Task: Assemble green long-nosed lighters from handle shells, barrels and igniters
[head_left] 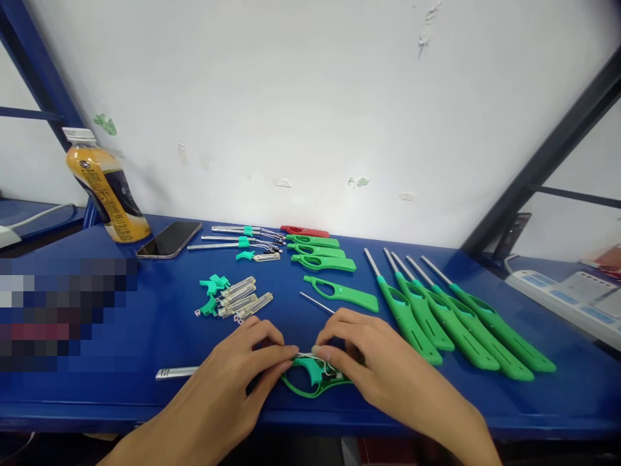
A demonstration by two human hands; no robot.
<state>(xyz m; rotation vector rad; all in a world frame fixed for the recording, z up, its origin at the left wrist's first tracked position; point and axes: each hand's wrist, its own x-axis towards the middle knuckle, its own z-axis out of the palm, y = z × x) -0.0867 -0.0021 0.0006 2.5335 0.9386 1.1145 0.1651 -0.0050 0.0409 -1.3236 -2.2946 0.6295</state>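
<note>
An opened green utility lighter half-shell (pixel 303 393) lies at the table's front, with a teal trigger (pixel 313 371) and thin white wire (pixel 306 355) in it. My left hand (pixel 242 366) pinches at the shell's upper edge beside the trigger, its thumb and forefinger closed. The lighter's silver tube (pixel 175 373) sticks out to the left, partly behind my left wrist. My right hand (pixel 371 353) presses thumb and forefinger together on the wire just right of the trigger. It hides most of the shell's handle. A thin metal rod (pixel 316 302) runs under my right fingers.
Behind lie green half-shells (pixel 342 294), a red shell (pixel 305 231), wired tubes (pixel 228 238), loose teal triggers (pixel 209 305) and clear fuel tanks (pixel 242 299). Several assembled green lighters (pixel 460 323) lie right. A phone (pixel 169 239) and a drink bottle (pixel 107 191) stand back left, near the wall.
</note>
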